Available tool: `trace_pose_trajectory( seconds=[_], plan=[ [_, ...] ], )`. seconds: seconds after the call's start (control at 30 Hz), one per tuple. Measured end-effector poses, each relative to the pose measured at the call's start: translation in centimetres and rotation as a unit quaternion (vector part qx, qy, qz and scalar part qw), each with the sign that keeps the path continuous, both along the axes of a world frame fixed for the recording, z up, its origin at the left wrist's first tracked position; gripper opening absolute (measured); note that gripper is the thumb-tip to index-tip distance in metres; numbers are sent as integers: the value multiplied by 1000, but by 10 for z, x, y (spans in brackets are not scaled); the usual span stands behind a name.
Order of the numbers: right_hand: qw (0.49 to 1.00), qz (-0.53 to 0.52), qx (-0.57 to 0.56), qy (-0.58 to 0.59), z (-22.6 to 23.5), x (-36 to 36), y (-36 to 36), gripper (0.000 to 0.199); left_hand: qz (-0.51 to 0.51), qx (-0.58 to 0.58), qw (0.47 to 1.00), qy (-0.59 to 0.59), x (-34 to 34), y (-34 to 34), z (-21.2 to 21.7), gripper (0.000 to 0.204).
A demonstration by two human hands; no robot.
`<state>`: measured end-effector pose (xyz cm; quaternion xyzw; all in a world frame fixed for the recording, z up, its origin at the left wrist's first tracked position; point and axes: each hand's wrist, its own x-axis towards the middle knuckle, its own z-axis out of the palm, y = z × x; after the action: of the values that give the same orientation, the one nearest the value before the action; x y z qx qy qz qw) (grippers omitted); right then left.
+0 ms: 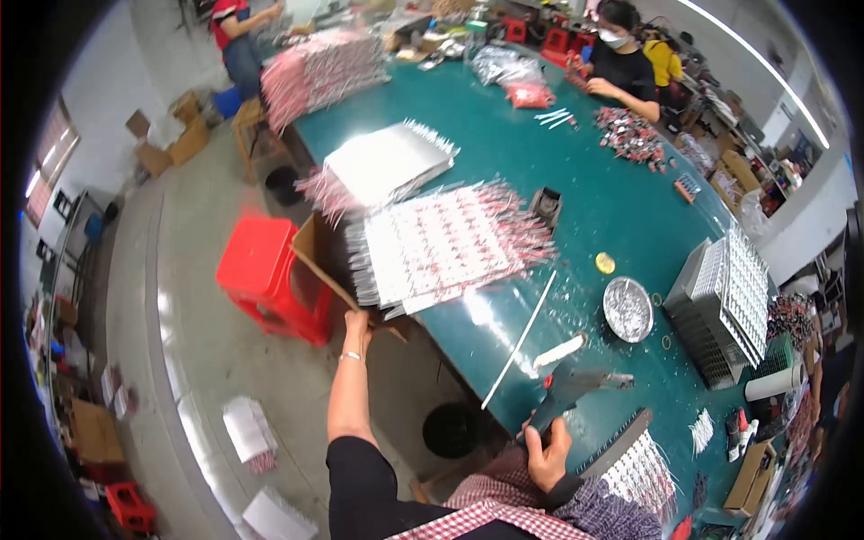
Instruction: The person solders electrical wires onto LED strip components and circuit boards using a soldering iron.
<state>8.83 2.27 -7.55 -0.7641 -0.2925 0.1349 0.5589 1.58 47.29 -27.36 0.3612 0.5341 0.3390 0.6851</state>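
Observation:
My left hand [357, 326] reaches out along the table's left edge, its fingers closed on the lower corner of an open cardboard box [326, 270]. Beside that box, a stack of white sheets with rows of small red parts and wire fringes [441, 243] lies on the table edge. In my right hand [547, 454], close to my body, is a dark pistol-shaped heat gun [576, 385], held by its handle with the metal nozzle pointing right. Near that hand lies a rack [634, 468] with rows of white wired pieces.
The green table [549, 171] bears a metal bowl [627, 309], a thin white rod [519, 340], stacked metal racks [720, 306] and another sheet stack [391, 166]. A red stool [270, 270] and a black bin [452, 429] stand on the floor. A masked person [621, 63] works across the table.

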Motion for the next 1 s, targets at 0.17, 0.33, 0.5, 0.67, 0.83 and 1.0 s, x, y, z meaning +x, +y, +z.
trace_pose_trajectory(
  seconds=[0.17,0.33,0.5,0.67,0.83,1.0],
  plan=[
    [999,-22,-28,-22,-4,-1,-2,24,9,7,979,-202,63,28,12,27],
    [992,-53,-90,-70,-4,-2,5,28,-27,-15,988,-153,85,46,-26,28],
    [992,-83,-89,-18,11,-15,7,36,-38,-37,993,-103,102,36,-82,29],
    [967,-167,-166,92,16,-29,11,60,-54,-36,997,-42,106,22,-122,31],
    [968,-152,-178,91,3,-30,5,61,-104,17,990,94,90,3,-157,33],
    [955,-39,-159,-245,-6,-18,0,55,-328,182,831,411,26,-32,-200,36]
  ],
)
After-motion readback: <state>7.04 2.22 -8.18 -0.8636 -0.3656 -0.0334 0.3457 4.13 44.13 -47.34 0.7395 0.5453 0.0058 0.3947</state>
